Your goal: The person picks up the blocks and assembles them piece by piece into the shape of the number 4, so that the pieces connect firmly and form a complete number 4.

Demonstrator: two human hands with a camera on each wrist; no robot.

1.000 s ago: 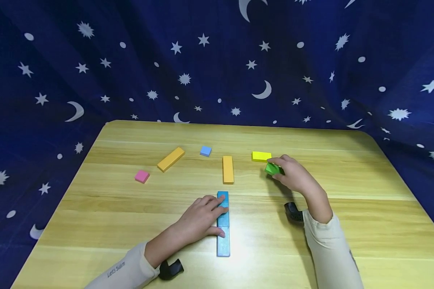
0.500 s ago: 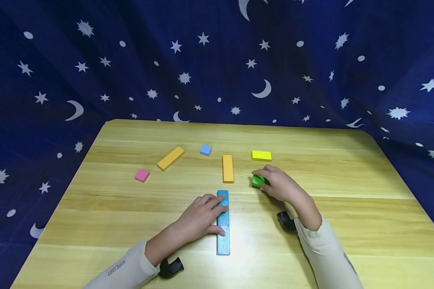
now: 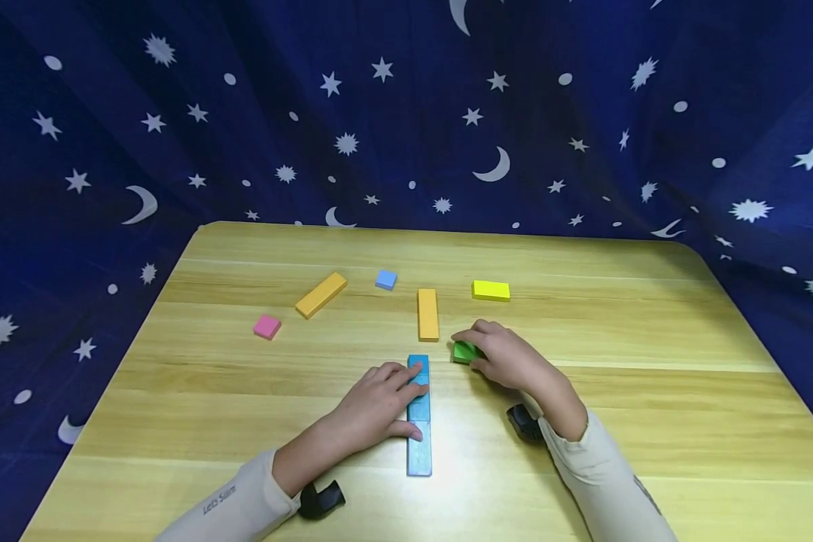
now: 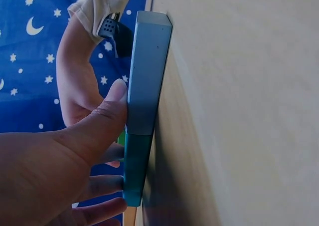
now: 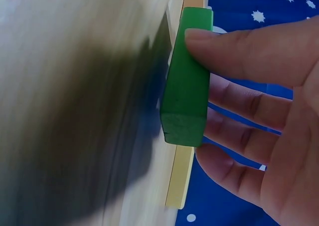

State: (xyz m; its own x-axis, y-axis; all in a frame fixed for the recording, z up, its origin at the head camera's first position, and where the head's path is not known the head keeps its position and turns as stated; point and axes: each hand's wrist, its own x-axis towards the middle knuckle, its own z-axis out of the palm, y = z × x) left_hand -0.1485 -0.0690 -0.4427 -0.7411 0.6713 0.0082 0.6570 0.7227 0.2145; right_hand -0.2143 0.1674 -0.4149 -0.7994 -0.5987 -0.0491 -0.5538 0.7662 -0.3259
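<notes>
A dark blue curtain (image 3: 406,135) with pale stars and moons hangs behind a wooden table (image 3: 176,421). Two arms in light sleeves (image 3: 233,500) come over this table, and at each cuff there is a black device (image 3: 321,500). The left hand (image 3: 373,410) has its fingers spread, and their tips, together with the thumb, touch the top of a row of three blue blocks (image 3: 419,455), which lie end to end. The right hand (image 3: 504,354) pinches a green block (image 3: 464,351) between thumb and fingers, to the right of the row's far end; whether this block touches the table, I cannot tell. One orange block (image 3: 427,316) lies just beyond the row, and a slanted orange block (image 3: 321,296) is farther left. A yellow block (image 3: 491,291) lies beyond the right hand. The smallest are a pink block (image 3: 267,327), at the left, and a small blue block (image 3: 386,279), between the orange ones but farther back.
</notes>
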